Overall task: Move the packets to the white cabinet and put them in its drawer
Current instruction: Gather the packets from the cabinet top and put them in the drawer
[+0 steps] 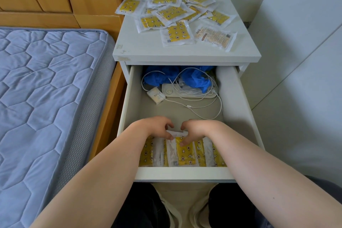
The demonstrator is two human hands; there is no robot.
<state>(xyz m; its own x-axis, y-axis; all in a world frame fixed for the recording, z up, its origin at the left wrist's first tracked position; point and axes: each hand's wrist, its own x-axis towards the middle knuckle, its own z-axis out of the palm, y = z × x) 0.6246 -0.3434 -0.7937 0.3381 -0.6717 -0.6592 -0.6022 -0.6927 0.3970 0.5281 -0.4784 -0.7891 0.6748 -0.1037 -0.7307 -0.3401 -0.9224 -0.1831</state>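
The white cabinet stands beside the bed with its top drawer pulled out. Several yellow star-print packets lie scattered on the cabinet top. More packets stand in a row at the drawer's front. Both hands are inside the drawer above that row. My left hand and my right hand have curled fingers and pinch the top edge of a packet between them.
At the drawer's back lie blue gloves, a white device with tangled cables and a small tissue pack. A blue quilted mattress on a wooden bed is at the left. A white wall panel is at the right.
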